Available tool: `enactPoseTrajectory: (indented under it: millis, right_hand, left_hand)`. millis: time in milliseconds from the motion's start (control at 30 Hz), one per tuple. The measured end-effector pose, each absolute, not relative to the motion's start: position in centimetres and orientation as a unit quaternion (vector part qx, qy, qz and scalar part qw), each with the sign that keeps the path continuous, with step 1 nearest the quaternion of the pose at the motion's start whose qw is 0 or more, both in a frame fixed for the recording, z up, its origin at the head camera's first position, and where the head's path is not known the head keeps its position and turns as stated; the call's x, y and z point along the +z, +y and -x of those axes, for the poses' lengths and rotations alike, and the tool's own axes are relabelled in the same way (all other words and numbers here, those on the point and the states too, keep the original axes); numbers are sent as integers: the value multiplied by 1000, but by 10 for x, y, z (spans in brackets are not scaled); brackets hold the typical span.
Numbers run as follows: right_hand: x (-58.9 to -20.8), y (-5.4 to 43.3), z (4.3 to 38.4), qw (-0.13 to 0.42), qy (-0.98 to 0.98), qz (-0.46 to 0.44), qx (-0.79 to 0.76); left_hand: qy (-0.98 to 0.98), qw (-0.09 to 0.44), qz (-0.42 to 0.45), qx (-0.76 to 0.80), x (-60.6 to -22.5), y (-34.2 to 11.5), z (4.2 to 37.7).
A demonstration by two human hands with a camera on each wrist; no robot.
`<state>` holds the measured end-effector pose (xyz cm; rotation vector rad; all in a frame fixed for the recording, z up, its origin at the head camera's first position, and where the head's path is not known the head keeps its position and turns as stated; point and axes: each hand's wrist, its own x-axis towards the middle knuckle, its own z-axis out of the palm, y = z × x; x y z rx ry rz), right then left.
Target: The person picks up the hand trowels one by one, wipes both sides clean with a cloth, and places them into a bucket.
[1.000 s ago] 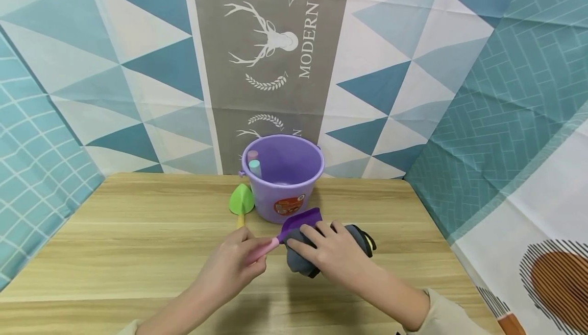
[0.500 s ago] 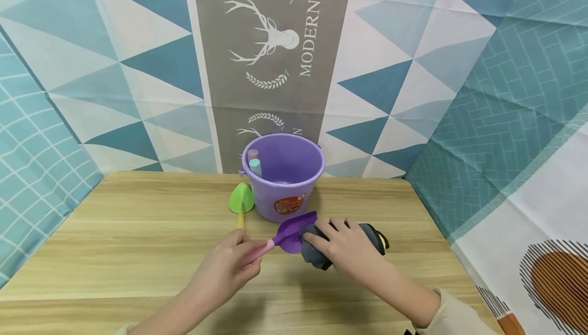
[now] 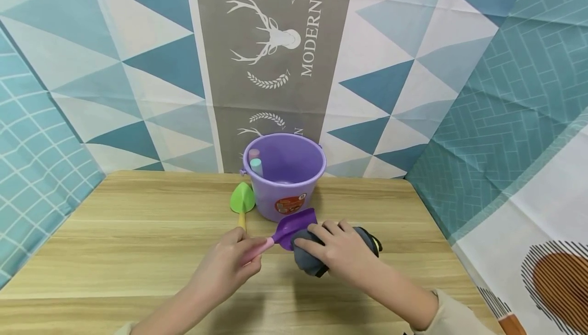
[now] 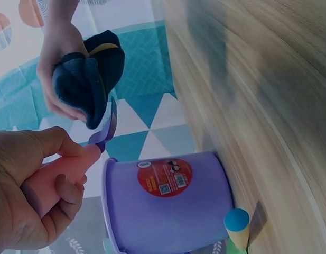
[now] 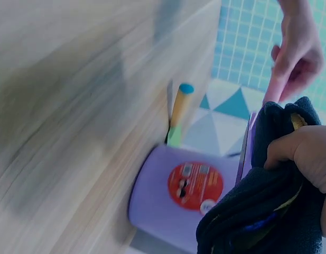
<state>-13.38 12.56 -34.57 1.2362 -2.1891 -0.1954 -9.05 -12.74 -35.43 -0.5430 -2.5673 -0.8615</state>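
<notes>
My left hand (image 3: pixel 225 261) grips the pink handle of a toy shovel (image 3: pixel 296 222), whose purple blade points up and right above the table. Against that blade my right hand (image 3: pixel 342 250) holds a bunched dark grey-blue cloth (image 3: pixel 307 259) with black edging. The cloth hides part of the blade. In the left wrist view, the fingers wrap round the shovel handle (image 4: pixel 59 180), and the folded cloth (image 4: pixel 89 79) is beyond it. The right wrist view shows the thumb pressed into the cloth (image 5: pixel 263 201), with a yellow strip along its edge.
Behind the hands a purple bucket (image 3: pixel 268 194) with a red label stands upright on the wooden table (image 3: pixel 161 238). Inside lean two stick-like ends, one pinkish and one light blue (image 3: pixel 255 165). A green trowel (image 3: pixel 242 199) with a yellow handle lies left of the bucket. Patterned fabric hangs behind.
My right hand has slid the cloth right along the shovel blade, then partly back left. The left hand has shifted slightly left, keeping its grip on the shovel.
</notes>
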Motion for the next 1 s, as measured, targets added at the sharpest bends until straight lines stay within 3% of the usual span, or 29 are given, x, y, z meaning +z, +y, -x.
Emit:
enactPoseTrajectory:
  millis: [400,600,1000]
  right_hand:
    - [-344,124,128,257,-849,-450,-103]
    - [-344,137,135,261,-862,-420,-109]
    - [-339,134,138,310,-845,-431,-64]
  left_hand:
    - [-892,224,225,-322,-356,-126,90]
    - [-887,240,228,-323,-357,-133,87]
    - [-923,150,187,-301,-355,-135,84]
